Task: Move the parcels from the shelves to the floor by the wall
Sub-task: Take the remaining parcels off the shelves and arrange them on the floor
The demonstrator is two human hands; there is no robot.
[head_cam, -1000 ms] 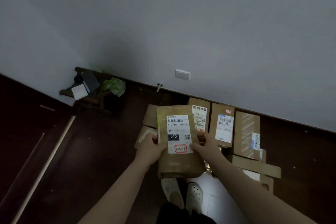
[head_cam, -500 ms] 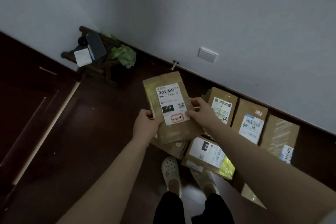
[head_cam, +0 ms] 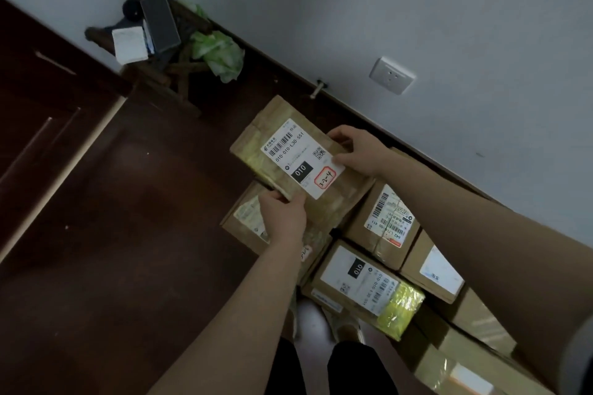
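Two hands grip one brown parcel (head_cam: 298,160) above the floor (head_cam: 128,218) near the wall (head_cam: 417,9) — the left hand (head_cam: 284,218) clamped on its near edge, the right hand (head_cam: 359,151) closed on its far corner, thumb on the white shipping label (head_cam: 301,159). The label reads "010" and carries a red-outlined handwritten tag. The parcel is tilted and held over other cardboard boxes (head_cam: 382,228) lying on the dark floor beside the skirting; one box (head_cam: 365,289) has yellow tape at its end. A wall socket (head_cam: 391,75) sits above them — further left, a small wooden stand (head_cam: 167,70) holds a green bag (head_cam: 219,54).
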